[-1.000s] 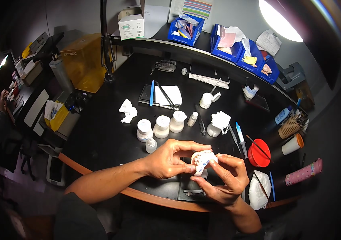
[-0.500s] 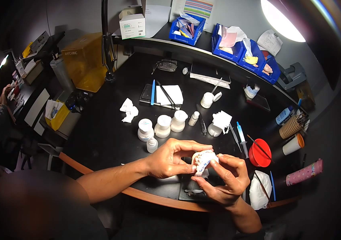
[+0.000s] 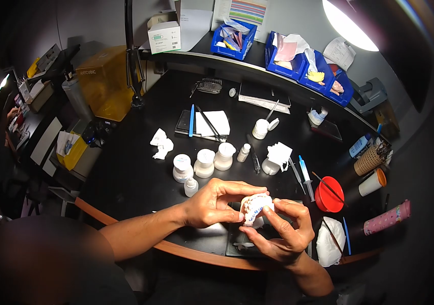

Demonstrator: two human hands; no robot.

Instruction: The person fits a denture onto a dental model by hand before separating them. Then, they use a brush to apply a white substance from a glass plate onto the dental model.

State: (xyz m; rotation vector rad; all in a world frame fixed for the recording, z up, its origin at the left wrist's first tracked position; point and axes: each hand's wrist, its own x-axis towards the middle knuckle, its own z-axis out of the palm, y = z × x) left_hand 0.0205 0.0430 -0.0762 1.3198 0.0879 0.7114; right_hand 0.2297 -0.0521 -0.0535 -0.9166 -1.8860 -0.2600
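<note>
A white dental model [image 3: 255,207] with blue writing on its side is held up over the front edge of the black desk. My left hand [image 3: 216,204] grips it from the left, fingers along its top and thumb at its lower left. From the right, my right hand [image 3: 284,230] pinches the same model between thumb and fingers. Below it lies a dark glossy plate [image 3: 235,244]. Just beyond my left hand stand a small bottle [image 3: 191,187] and white jars [image 3: 204,163].
Further back are a black pad with paper [image 3: 212,123], an open jar [image 3: 261,128] and crumpled tissue [image 3: 161,144]. To the right are a syringe [image 3: 305,174], a red bowl [image 3: 329,194], a white cloth [image 3: 330,241] and a pink bottle [image 3: 387,218]. Blue bins [image 3: 235,41] line the shelf.
The view has shifted slightly, so the desk items appear a little further left. Both hands still hold the model, with almost no change in grip.
</note>
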